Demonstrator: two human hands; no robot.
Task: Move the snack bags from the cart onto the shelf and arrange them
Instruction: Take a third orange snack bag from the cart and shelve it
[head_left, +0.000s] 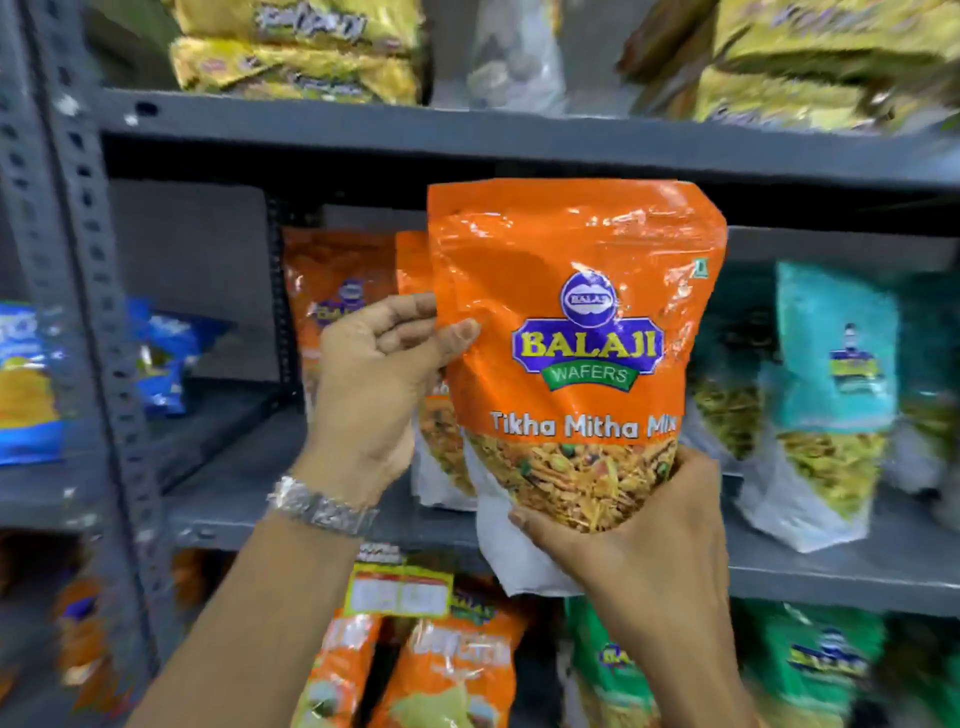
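Observation:
An orange Balaji Tikha Mitha Mix snack bag (571, 312) is held upright in front of the middle grey shelf (291, 499). My left hand (374, 379) pinches its left edge, thumb on the front. My right hand (639, 540) cups its white bottom from below. Behind it, two more orange bags of the same kind (337, 301) stand on the shelf, one partly hidden by the held bag. The cart is out of view.
Teal snack bags (831, 395) stand to the right on the same shelf. Yellow bags (296, 47) fill the shelf above; orange (452, 670) and green bags (821, 665) the one below. A perforated grey upright (83, 260) stands left, blue bags (156, 358) beyond it.

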